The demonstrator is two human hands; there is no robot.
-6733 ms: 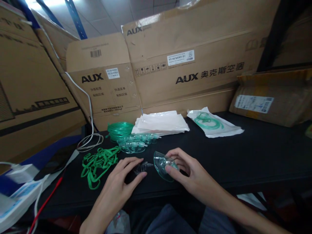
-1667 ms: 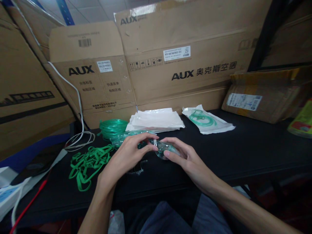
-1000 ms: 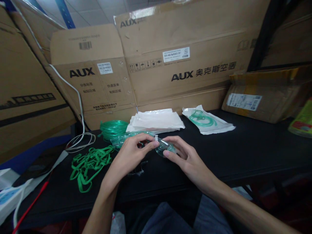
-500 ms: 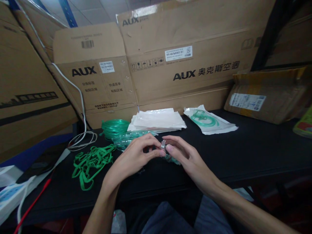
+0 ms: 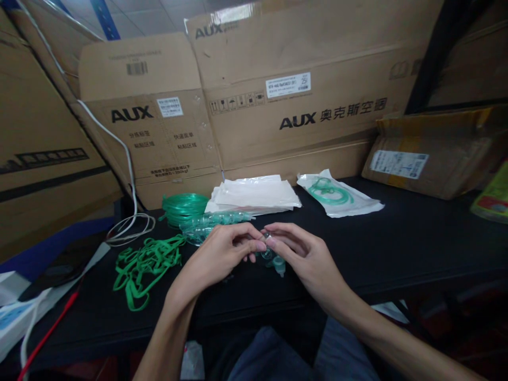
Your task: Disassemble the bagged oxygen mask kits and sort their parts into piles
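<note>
My left hand (image 5: 234, 243) and my right hand (image 5: 304, 248) meet over the front middle of the black table. Thumbs and fingertips of both are pinched together on a clear green plastic part (image 5: 279, 263). Its short round port hangs below my right fingers, and the rest is mostly hidden by the hands. A small silvery piece (image 5: 268, 235) shows between the fingertips. Just beyond my left hand lies a row of nested clear green plastic pieces (image 5: 228, 218), perhaps masks. Left of that hand is a tangle of green elastic straps (image 5: 148, 264).
Coiled green tubing (image 5: 184, 209) and a stack of white packets (image 5: 254, 193) lie behind the hands. An opaque-backed pouch (image 5: 337, 198) shows green tubing inside. Large cardboard boxes (image 5: 246, 127) stand behind; a smaller carton (image 5: 428, 159) is right. Cables and a power strip (image 5: 24, 312) occupy the left.
The plastic part has turned between my fingers: its round port now hangs in view below, and the silvery piece is more covered. The view has shifted slightly.
</note>
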